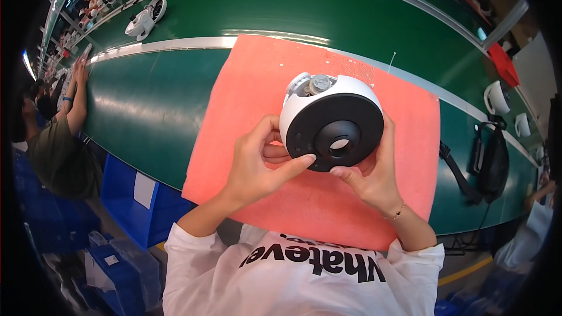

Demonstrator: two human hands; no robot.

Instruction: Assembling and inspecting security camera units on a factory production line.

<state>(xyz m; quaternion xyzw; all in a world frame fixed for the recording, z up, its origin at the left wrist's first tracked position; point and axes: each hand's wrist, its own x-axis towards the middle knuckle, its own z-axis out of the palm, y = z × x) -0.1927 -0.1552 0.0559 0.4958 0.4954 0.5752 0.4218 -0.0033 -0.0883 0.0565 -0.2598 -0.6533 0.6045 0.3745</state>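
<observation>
Between both hands I hold a round white housing [367, 89] with a flat black face [313, 120] turned toward me. A raised black hub with an oval hole sits off-centre in that face. At the top, a cutout in the white shell shows a grey round part [319, 83]. My left hand [260, 158] grips the left side, its thumb on the black face near the lower edge. My right hand [374, 172] holds the lower right side, thumb at the bottom rim. Under the housing lies a pink foam mat [234, 105]; whether the housing touches it is hidden.
Small bits, perhaps screws, lie at the mat's far edge. A white unit [143, 20] stands on the green belt [257, 6] at far left. On the right are a black bag [494, 161], another white housing [496, 98] and a red bin [503, 64]. A co-worker [61, 140] sits left, near blue bins [134, 205].
</observation>
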